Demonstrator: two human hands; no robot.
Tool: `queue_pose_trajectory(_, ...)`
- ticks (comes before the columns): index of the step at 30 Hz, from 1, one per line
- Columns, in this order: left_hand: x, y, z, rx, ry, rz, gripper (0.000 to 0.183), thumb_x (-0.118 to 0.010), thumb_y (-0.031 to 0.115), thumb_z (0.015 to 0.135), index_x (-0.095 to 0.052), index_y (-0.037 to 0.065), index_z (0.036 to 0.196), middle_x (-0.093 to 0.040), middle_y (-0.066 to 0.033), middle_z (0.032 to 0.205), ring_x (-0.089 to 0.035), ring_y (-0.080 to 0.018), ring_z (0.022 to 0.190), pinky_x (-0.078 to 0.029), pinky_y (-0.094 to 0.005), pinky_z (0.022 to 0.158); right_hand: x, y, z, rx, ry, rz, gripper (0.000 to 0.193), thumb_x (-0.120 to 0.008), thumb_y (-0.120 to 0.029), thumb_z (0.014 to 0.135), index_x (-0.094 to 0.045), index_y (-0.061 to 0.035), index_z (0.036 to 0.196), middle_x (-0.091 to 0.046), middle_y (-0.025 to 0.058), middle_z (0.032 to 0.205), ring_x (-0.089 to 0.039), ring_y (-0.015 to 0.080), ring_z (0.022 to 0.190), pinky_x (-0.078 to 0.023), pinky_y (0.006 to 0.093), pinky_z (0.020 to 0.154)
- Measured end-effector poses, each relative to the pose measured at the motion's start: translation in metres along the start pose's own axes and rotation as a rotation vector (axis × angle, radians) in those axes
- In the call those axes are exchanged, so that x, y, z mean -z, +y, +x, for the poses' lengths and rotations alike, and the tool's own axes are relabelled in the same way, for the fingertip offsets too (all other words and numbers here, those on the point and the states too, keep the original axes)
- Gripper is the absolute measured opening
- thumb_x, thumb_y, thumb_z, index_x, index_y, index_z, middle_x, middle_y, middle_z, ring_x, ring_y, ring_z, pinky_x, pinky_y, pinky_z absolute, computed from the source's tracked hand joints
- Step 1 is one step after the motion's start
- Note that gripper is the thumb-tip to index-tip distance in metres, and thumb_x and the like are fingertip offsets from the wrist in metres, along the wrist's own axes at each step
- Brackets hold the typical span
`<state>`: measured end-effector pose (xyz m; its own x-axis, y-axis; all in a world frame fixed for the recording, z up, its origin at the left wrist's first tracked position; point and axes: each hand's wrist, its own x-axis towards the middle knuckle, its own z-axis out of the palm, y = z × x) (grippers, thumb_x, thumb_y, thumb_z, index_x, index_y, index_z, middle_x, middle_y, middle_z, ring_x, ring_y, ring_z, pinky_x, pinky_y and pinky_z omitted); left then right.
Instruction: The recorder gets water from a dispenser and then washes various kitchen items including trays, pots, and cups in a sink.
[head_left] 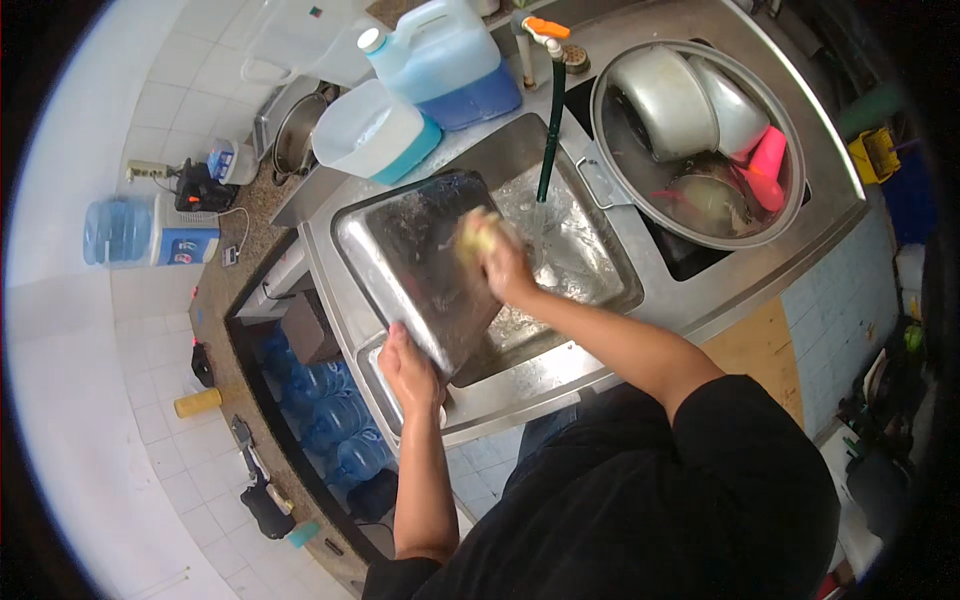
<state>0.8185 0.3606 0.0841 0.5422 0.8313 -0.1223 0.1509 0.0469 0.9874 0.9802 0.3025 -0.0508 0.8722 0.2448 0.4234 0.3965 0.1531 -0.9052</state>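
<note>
A rectangular steel tray (400, 250) stands tilted over the sink (590, 270). My left hand (410, 370) grips the tray's near corner at the sink's front edge. Pressed against the tray's inner face is a yellowish sponge (477, 235), held in my right hand (508, 268). A dark green hose (549, 140) hangs from an orange-handled tap (545, 32) and runs water into the sink just right of my right hand.
A large round steel basin (790, 130) with bowls and a pink cup sits at the right. A blue-liquid jug (450, 65) and a white tub (375, 130) stand behind the sink. Several blue water bottles (335, 420) lie under the counter at the left.
</note>
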Motion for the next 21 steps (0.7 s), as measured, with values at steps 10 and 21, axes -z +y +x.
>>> queue_pose_trajectory(10,0.037,-0.008,-0.002,0.015,-0.134,0.334,0.044,-0.047,0.037,0.102,-0.061,0.004,0.077,-0.057,0.0023,0.069,-0.043,-0.0050,0.061,-0.034,-0.0225,0.053,-0.041,-0.077,0.038,0.126,0.079,-0.088,0.021,-0.064,-0.013,0.081,-0.057,-0.0054,0.099,-0.054,0.0173,0.100,-0.051,0.0366,0.092,-0.038,0.0466,0.081)
queue_pose_trajectory(21,0.032,0.009,0.022,0.025,-0.165,0.215,0.043,-0.041,0.032,0.104,-0.062,0.002,0.082,-0.053,0.0033,0.068,-0.041,-0.0049,0.061,-0.035,-0.0248,0.055,-0.033,-0.127,0.013,0.336,-0.142,-0.153,0.052,-0.062,-0.033,0.087,-0.048,-0.0159,0.134,-0.041,0.0154,0.137,-0.039,0.0390,0.128,-0.028,0.0541,0.105)
